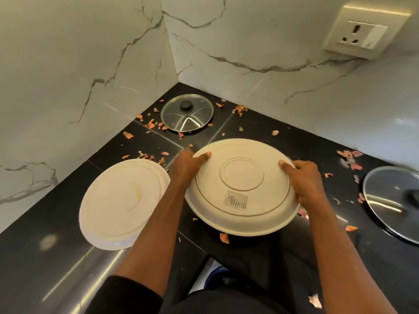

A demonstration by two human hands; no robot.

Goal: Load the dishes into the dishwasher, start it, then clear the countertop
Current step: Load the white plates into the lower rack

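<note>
Fingers of left hand and right hand grip upturned plate.

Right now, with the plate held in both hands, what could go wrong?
1. The upturned plate is pinched only at its rim by the left hand and right hand; it could slip onto the countertop.
2. The second plate lies near the countertop's front edge beside the left forearm; a nudge might knock it off.

walls: left wall and right wall, white marble look, grey veins, meeting at the worktop's far corner | socket: cream, on right wall | worktop: glossy black, pale seams, soft glare near its left edge
</note>
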